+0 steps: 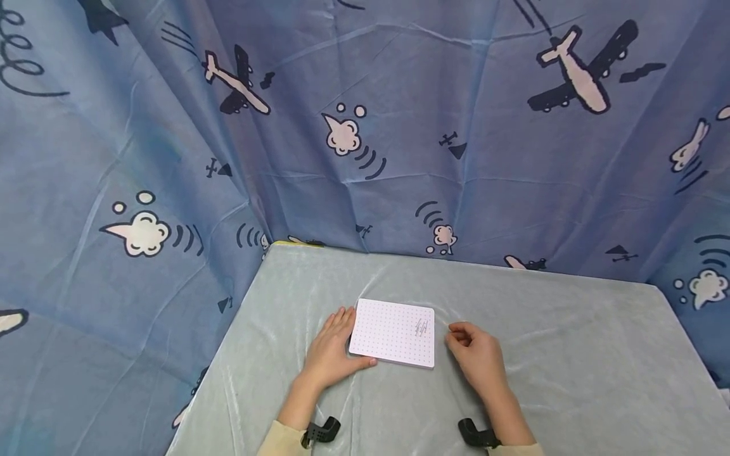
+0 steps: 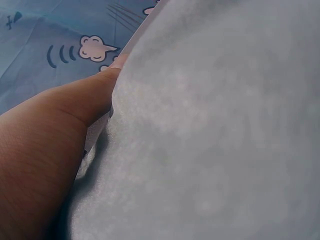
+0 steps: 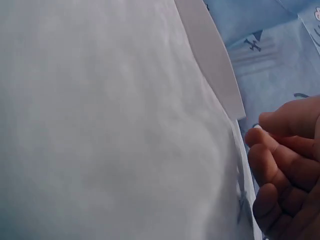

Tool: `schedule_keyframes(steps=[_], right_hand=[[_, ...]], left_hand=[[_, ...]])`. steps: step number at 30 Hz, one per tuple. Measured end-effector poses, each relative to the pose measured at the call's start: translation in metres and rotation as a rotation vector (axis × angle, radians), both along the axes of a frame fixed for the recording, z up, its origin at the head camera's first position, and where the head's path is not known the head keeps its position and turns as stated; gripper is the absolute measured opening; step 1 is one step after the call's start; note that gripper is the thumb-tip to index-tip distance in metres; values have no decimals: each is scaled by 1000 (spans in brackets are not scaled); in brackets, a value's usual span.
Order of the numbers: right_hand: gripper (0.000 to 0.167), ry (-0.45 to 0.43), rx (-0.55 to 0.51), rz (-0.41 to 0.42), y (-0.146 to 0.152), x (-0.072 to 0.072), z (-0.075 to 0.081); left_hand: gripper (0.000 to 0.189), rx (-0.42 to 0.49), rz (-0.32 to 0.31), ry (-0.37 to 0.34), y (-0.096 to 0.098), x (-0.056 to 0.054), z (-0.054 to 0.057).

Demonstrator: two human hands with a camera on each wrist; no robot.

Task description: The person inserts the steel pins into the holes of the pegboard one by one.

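Note:
A white dotted notepad with rounded corners lies flat on the cloth, a small patch of dark strokes near its right end. Against its left side rests my left hand, with fingers extended along the left edge and the thumb at the front edge. Just off the right edge is my right hand, its fingers loosely bent. The right wrist view shows that hand's fingers curled near the thumb, with no held thing visible. Only part of the left hand appears in the left wrist view.
A pale grey-green plush cloth covers the table. Behind it and to the left hangs a blue curtain printed with aeroplanes and clouds. Each wrist wears a black camera mount, on the left and on the right.

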State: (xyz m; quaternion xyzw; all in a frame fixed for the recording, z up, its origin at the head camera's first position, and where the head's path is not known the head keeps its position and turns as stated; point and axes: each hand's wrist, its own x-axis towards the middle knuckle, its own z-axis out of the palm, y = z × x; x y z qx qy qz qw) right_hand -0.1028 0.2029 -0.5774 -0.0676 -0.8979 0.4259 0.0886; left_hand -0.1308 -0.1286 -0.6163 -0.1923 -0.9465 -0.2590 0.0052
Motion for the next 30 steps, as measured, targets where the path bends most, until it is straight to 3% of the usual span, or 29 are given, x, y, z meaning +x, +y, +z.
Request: schedule_keyframes(steps=[12,21,30], right_hand=[[17,-57,138,-41,21,6,4],[19,-177,168,-11,33,12,5],[19,-204,200,20,34,17,10]], left_hand=[[124,-12,0,1,0,0,3],[122,-7,-5,5,1,0,3],[123,-1,-1,-5,2,2,5]])
